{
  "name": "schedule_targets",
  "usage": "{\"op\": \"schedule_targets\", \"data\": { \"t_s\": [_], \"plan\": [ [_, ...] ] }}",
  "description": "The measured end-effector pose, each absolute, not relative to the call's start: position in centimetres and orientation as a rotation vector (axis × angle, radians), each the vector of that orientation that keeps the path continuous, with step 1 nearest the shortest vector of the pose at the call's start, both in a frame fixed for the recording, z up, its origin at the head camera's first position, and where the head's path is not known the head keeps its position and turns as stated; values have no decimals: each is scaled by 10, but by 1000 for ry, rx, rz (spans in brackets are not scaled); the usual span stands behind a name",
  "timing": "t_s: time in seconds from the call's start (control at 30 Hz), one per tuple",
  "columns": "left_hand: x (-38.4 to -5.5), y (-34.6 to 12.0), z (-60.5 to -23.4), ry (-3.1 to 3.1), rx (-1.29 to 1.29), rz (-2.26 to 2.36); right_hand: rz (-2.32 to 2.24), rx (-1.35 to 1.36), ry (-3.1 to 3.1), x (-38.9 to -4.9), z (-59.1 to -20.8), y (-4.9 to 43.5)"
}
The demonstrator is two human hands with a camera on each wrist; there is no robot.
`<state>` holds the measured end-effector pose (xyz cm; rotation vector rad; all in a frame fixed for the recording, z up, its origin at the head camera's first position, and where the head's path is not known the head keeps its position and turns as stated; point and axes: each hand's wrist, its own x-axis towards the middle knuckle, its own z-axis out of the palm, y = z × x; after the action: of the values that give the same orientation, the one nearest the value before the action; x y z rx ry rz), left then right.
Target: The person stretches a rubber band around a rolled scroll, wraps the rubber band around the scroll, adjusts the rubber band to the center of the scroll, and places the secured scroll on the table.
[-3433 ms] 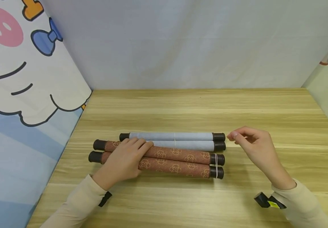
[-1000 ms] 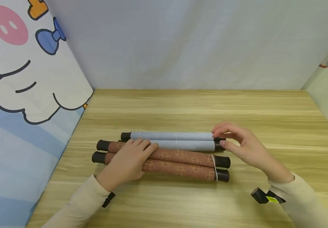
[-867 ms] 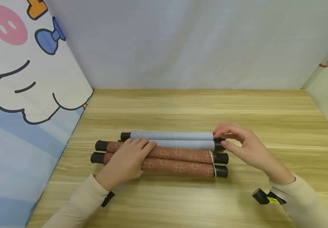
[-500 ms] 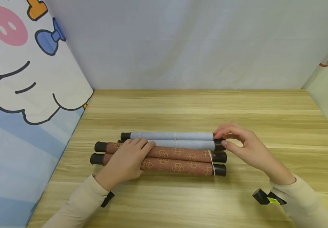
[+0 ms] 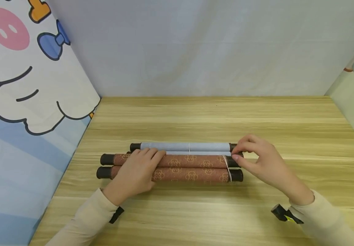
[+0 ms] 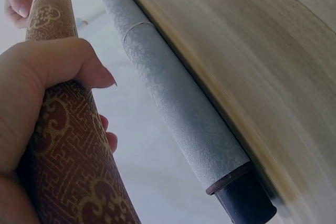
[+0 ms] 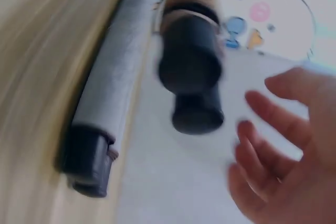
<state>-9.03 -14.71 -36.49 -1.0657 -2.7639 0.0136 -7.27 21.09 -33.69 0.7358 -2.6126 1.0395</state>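
My left hand [image 5: 132, 176] grips a brown scroll [image 5: 195, 161] with a gold flower pattern, its two rolls side by side. In the left wrist view, my thumb lies across the brown roll [image 6: 73, 150]. A thin white band [image 5: 228, 167] loops both rolls near their right black end knobs. My right hand [image 5: 264, 165] is beside those knobs, its fingertips overlapping the far one in the head view. The right wrist view shows the right hand [image 7: 289, 150] with loosely bent fingers, apart from the black knobs [image 7: 189, 61].
Behind the brown scroll lies a pale blue scroll [image 5: 180, 147] with black ends and a thin band round its middle. The brown one partly covers its near roll. A wooden table [image 5: 213, 119] bears both; a white cloth [image 5: 207, 51] hangs behind.
My right hand has moved left to the scroll ends. The brown scroll's right end has swung away from me, over the blue one. Its band has shifted from the knobs onto the fabric's edge.
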Motion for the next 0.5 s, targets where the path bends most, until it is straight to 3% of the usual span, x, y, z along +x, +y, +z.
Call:
{"op": "schedule_targets", "data": {
  "t_s": [0.17,0.5],
  "plan": [
    [-90,-144,-364,-2752,-1013,12,679,613,-2674,-64,-341,192],
    [-88,-141,-368,-2685,-938,-26,606,326,-2891,-58,-337,177]
  ]
}}
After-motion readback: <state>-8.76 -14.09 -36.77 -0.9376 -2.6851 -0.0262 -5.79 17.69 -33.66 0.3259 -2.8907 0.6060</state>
